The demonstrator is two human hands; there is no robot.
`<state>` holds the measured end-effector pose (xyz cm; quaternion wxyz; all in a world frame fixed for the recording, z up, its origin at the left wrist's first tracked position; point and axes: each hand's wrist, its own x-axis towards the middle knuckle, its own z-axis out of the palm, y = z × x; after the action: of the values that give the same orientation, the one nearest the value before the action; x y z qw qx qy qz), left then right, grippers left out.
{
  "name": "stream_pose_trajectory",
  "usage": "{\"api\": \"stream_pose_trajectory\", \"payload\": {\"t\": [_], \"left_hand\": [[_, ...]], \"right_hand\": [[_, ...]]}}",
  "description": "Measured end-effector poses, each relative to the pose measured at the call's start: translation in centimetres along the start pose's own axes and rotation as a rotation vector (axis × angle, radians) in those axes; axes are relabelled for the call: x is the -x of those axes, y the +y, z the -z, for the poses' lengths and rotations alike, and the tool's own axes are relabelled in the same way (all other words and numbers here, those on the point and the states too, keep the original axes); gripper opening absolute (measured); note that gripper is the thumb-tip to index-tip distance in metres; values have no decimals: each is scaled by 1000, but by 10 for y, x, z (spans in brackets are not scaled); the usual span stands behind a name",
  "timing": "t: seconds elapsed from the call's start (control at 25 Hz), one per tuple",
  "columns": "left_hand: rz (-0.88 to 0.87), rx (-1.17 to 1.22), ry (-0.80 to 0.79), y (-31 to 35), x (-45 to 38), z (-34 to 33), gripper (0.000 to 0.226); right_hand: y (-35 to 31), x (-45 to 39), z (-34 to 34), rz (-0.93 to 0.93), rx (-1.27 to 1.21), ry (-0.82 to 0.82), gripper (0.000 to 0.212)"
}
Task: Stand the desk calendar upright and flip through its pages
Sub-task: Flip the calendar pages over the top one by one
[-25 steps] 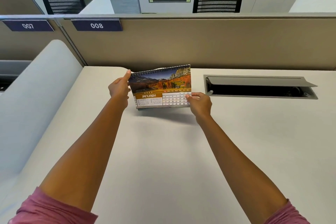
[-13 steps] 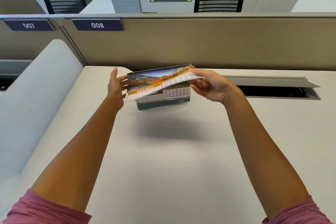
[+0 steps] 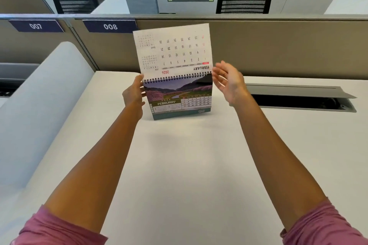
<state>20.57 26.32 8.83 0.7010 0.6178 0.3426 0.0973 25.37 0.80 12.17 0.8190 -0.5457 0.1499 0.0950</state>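
Calendar [image 3: 180, 96] upright on counter [image 3: 179, 165], left grip [image 3: 133, 95] pinching its left edge at the spiral, long axis across, flipped page [image 3: 173, 49] standing just left of open, empty right grip [image 3: 229, 81].

Desk [image 3: 179, 165] bare before calendar [image 3: 179, 101]; partition [image 3: 278, 45] blocks behind.

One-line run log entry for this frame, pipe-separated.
stage: page flip | spiral-bound desk calendar: upright on white desk, front shows FEBRUARY | flipped white page: vertical above spiral | left hand: steadying calendar edge | right hand: open, off page
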Motion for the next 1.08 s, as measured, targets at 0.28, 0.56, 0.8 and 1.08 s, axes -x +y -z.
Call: {"api": "stream_pose_trajectory", "payload": {"t": [0.28,0.56,0.8,1.08], "left_hand": [[-22,-8,72,-12,1,-4,35],[-29,-32,72,-9,2,-2,35],[-28,-45,66,-10,4,-2,34],[-10,-24,55,-8,5,-1,34]], "right_hand": [[82,-8,13,62,790,82,43],[102,6,7,145,793,155,30],[105,26,11,217,804,286,35],[97,32,21,211,667,345,37]]}}
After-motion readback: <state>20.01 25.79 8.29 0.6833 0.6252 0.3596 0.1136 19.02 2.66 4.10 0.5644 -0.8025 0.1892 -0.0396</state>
